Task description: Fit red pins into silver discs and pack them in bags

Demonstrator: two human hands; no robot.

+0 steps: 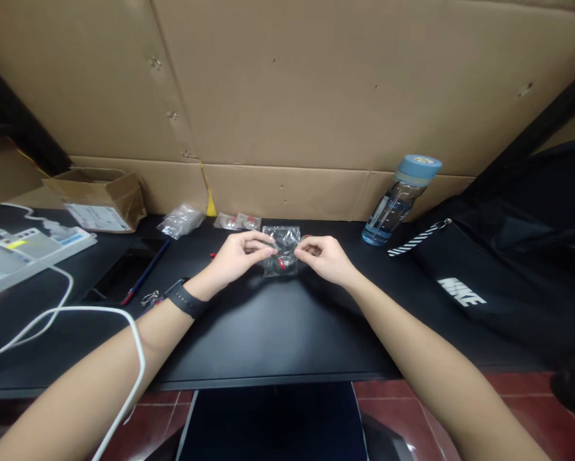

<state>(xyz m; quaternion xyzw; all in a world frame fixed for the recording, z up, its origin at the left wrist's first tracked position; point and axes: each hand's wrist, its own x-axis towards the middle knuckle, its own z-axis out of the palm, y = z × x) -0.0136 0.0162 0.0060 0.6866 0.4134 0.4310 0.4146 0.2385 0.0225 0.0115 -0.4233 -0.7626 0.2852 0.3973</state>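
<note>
Between my two hands is a small clear plastic bag (281, 238) with a little red item (282, 263) inside or against it; its kind is too small to tell. My left hand (242, 256), with a dark watch band on the wrist, pinches the bag's left side. On the opposite side my right hand (324, 256) grips the bag's right edge between thumb and finger. Just behind lie flat clear packets (238, 221) with small reddish spots. A bit of red shows beside my left hand, mostly hidden.
Farther left are a pile of clear bags (182, 221), a cardboard box (102, 198), a phone (129, 269), a pen (146, 272) and a white power strip (32, 256). A white cable crosses my left forearm. A water bottle (394, 205) and black bag (479, 256) stand right.
</note>
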